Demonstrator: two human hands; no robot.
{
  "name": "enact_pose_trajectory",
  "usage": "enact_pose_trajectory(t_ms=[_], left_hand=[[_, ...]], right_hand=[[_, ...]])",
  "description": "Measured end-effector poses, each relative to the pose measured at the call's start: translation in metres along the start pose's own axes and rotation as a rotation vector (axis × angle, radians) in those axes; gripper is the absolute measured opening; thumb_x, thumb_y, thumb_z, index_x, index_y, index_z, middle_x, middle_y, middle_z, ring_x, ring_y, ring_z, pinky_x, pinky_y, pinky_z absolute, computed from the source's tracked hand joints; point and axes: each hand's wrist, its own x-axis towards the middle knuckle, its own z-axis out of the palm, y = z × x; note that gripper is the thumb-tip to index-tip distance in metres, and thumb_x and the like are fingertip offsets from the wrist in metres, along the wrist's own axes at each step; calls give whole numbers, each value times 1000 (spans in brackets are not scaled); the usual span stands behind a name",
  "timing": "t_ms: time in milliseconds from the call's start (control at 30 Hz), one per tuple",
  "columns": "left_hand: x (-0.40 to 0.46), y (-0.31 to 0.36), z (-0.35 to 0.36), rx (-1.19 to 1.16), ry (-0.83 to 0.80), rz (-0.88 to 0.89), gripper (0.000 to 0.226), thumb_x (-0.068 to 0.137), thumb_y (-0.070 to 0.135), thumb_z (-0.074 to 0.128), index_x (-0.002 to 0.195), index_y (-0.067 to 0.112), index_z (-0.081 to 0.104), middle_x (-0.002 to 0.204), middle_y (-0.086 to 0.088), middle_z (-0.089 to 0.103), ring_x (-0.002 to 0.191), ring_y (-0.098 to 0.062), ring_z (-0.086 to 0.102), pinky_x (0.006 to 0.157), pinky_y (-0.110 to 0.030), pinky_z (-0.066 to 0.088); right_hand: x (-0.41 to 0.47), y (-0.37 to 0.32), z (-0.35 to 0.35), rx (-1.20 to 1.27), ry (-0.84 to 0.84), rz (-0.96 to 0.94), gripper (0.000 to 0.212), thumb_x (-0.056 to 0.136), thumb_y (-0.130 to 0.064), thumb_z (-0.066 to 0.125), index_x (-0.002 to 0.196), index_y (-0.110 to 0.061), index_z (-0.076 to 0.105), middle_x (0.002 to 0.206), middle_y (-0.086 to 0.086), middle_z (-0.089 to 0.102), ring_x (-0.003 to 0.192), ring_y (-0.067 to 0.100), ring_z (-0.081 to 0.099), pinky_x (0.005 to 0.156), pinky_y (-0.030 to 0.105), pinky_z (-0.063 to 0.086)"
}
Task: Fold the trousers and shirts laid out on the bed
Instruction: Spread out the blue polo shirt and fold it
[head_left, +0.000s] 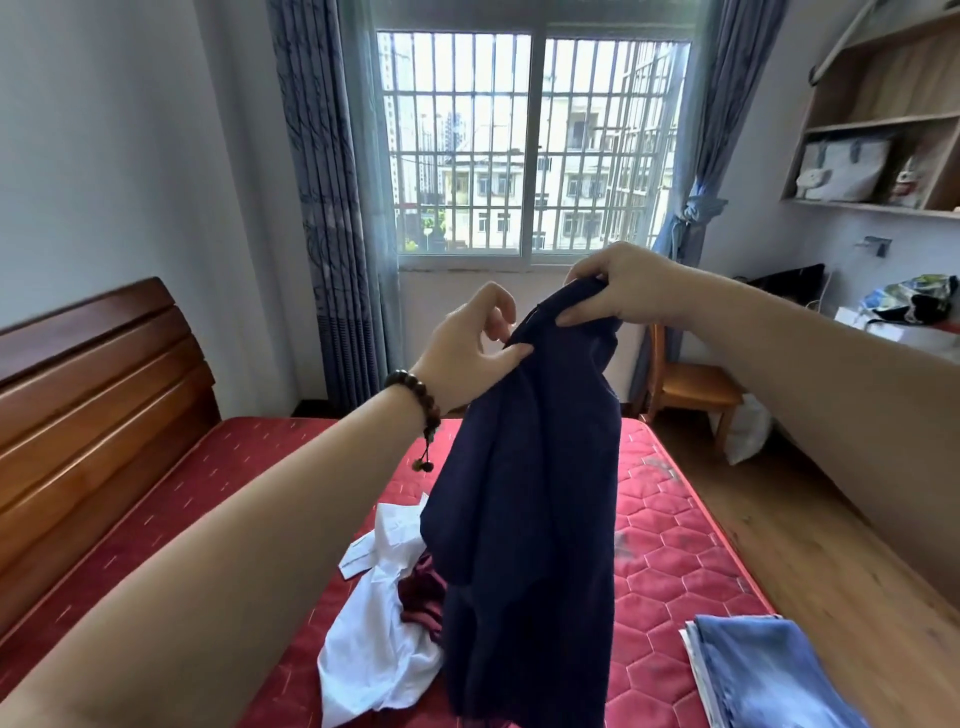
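Note:
A dark navy garment (530, 519) hangs in the air over the red mattress (670, 561). My right hand (618, 286) grips its top edge, fingers curled over the cloth. My left hand (467, 348), with a bead bracelet on the wrist, pinches the same edge just to the left and lower. Below the hanging cloth lies a crumpled white shirt (374, 649) with a maroon garment (421, 597) bunched beside it. Folded blue jeans (763, 670) sit on the mattress at the near right corner.
A wooden headboard (93, 415) runs along the left. Behind the bed are a barred window (530, 145) and curtains. A wooden chair (691, 389) stands on the right floor, with wall shelves (883, 119) and a cluttered desk (904, 312) beyond.

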Motion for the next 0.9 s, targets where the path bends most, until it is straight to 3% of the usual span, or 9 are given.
enact_pose_trajectory(t_ms=[133, 233, 300, 433, 533, 667, 767, 900], left_hand=[[-14, -6, 13, 62, 11, 59, 21, 77, 27, 68, 88, 21, 51, 90, 2, 61, 86, -19, 56, 80, -32, 45], [-27, -8, 26, 155, 55, 6, 34, 76, 53, 67, 86, 26, 48, 87, 7, 57, 79, -16, 55, 74, -29, 46], [-33, -7, 35, 230, 114, -34, 38, 77, 56, 66, 87, 24, 50, 86, 8, 55, 75, -16, 54, 70, -30, 46], [-34, -7, 45, 326, 114, -106, 33, 80, 43, 64, 95, 15, 57, 95, 0, 59, 81, -24, 58, 78, -36, 49], [-34, -12, 46, 371, 29, -113, 19, 78, 31, 61, 79, 12, 58, 84, 0, 55, 73, -23, 54, 77, -35, 46], [-35, -27, 39, 238, -61, -169, 12, 78, 19, 59, 68, 14, 60, 81, 4, 55, 70, -18, 54, 67, -28, 43], [-32, -33, 30, 58, -50, -143, 12, 81, 9, 63, 72, 8, 70, 81, 1, 62, 72, -18, 58, 70, -33, 50], [-26, -34, 8, -7, 20, -115, 9, 83, 12, 68, 77, 10, 74, 80, 4, 65, 76, -16, 61, 73, -33, 52]], right_hand=[[0, -6, -2, -37, 0, -34, 19, 76, -23, 80, 88, -12, 71, 83, 5, 67, 77, 16, 62, 71, 31, 53], [-1, -9, -6, -69, -3, -44, 20, 77, -25, 79, 88, -11, 70, 86, 7, 68, 80, 21, 65, 74, 36, 55], [-2, -9, -8, -79, -10, -50, 20, 77, -26, 79, 88, -12, 70, 86, 7, 68, 81, 22, 66, 74, 37, 55], [-4, -9, -15, -126, -23, -38, 17, 77, -27, 79, 83, -14, 69, 78, 2, 67, 73, 17, 63, 67, 30, 52], [-5, -5, -22, -173, -7, -31, 16, 76, -28, 79, 84, -17, 69, 78, -2, 67, 72, 13, 63, 62, 24, 48], [-14, -1, -37, -128, 13, -40, 23, 79, -24, 77, 91, -40, 66, 84, -19, 63, 74, -2, 62, 58, 12, 46], [-21, 2, -46, -124, -55, -62, 27, 84, -17, 72, 91, -43, 68, 92, -14, 67, 82, 0, 64, 70, 20, 51], [-27, 8, -54, -96, -108, -41, 26, 85, -13, 71, 88, -39, 72, 90, -11, 71, 87, 8, 67, 75, 26, 52]])
